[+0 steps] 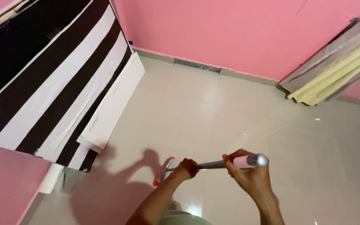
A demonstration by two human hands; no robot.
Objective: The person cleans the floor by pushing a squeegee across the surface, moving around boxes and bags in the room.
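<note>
While glossy beige floor tiles (pixel 213 108) run to the pink wall (pixel 230 33), a black-and-white striped cabinet (pixel 51 83) stands left. Over the tiles slants a floor wiper (pixel 213 164); the right hand (pixel 246 173) wraps its pink-gripped top, the left hand (pixel 186 168) clasps lower.

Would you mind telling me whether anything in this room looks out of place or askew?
Yes: white panels lean loosely against the black-and-white striped cabinet, fanned unevenly on the floor. Otherwise, both hands grip the mop handle normally.
</note>
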